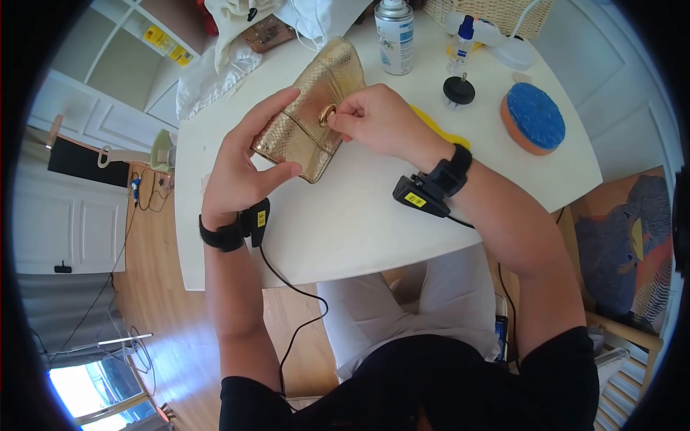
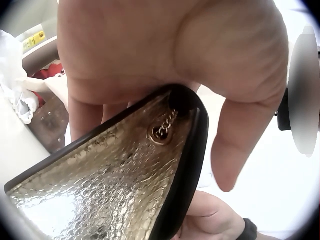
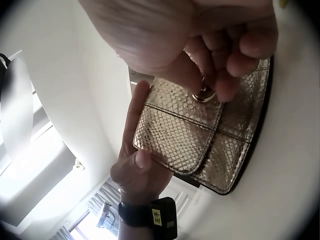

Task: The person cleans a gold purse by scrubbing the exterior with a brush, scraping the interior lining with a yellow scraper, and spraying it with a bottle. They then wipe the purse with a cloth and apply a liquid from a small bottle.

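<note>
A gold snakeskin-textured clutch bag [image 1: 293, 141] with dark edging is held tilted over the white table. My left hand [image 1: 241, 161] grips its near-left end, fingers along one long edge and thumb by the other. With thumb and fingertips, my right hand [image 1: 395, 126] pinches the round gold turn clasp [image 3: 204, 97] on the front flap, partly covering it. The left wrist view shows the bag's side, where a short chain passes through a gold eyelet [image 2: 160, 134]. In the right wrist view the flap [image 3: 172, 132] lies down over the front.
A spray can [image 1: 394, 43], a small blue-capped bottle [image 1: 461, 47], a black round-topped item [image 1: 458, 90] and a blue-and-orange round sponge [image 1: 533, 117] stand beyond and right of my hands. A yellow item [image 1: 449, 133] lies beneath the right wrist. White cloth bags [image 1: 215, 75] sit at the back left.
</note>
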